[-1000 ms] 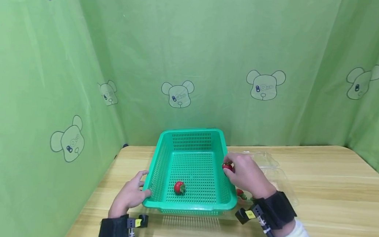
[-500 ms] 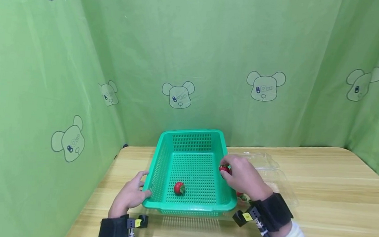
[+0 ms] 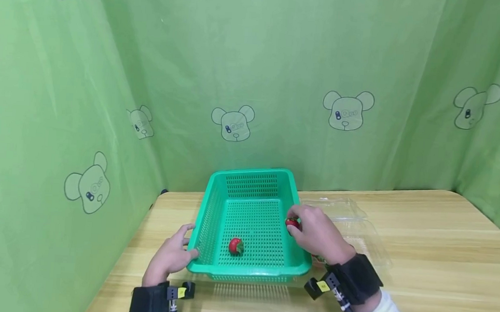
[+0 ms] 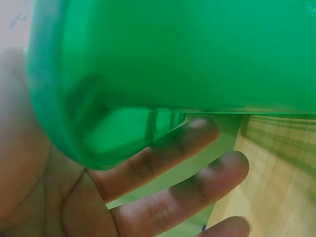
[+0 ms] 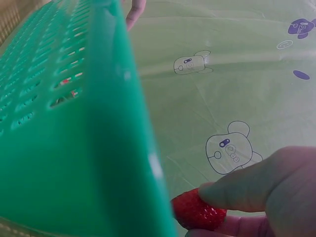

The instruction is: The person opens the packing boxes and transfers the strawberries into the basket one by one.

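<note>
Thumb and fingers of my right hand (image 3: 320, 233) pinch a red strawberry (image 3: 292, 223) just inside the right rim of a green perforated plastic basket (image 3: 248, 272). In the right wrist view, that strawberry (image 5: 198, 211) shows close beside the basket's rim (image 5: 123, 118). Another strawberry (image 3: 236, 246) with green leaves lies on the basket floor, toward the front left. My left hand (image 3: 169, 255) holds the basket's front left corner, thumb at the rim. In the left wrist view, the other fingers (image 4: 173, 205) stretch out below the green wall (image 4: 187, 59).
Right of the basket, a clear plastic clamshell box (image 3: 363, 241) lies with its lid (image 3: 338, 208) folded back, partly behind my right hand. A bit of red and green (image 3: 318, 260) shows under that wrist. The wooden table (image 3: 442, 266) extends right; a green curtain (image 3: 281, 81) surrounds it.
My right hand has moved slightly left with the strawberry, from over the basket's right rim to just inside it. The left hand, basket and other strawberry have stayed in place.
</note>
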